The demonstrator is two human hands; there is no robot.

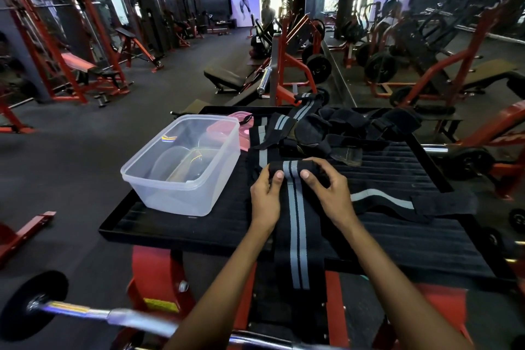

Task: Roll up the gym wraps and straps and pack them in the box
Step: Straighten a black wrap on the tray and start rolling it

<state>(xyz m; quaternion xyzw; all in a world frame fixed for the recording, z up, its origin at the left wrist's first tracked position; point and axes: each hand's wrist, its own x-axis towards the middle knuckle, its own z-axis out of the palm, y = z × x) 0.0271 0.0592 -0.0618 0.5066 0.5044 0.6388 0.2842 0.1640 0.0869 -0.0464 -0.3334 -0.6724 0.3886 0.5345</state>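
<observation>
A long black wrap with two grey stripes (297,224) lies lengthwise on the black ribbed platform (403,239), its near end hanging over the front edge. Its far end is rolled into a short roll (292,167). My left hand (265,193) grips the roll's left end, thumb on top. My right hand (326,190) grips its right end, thumb on the stripes. A clear plastic box (184,165) stands to the left on the platform, with nothing inside. More black wraps and straps (326,131) lie heaped behind the roll, and another grey-striped wrap (397,202) stretches to the right.
A pink lid (241,128) lies behind the box. A barbell (93,312) with a black plate crosses the lower left. The platform sits on a red machine frame (153,273). Red racks, benches and weight plates fill the gym floor, and a mirror wall runs along the right.
</observation>
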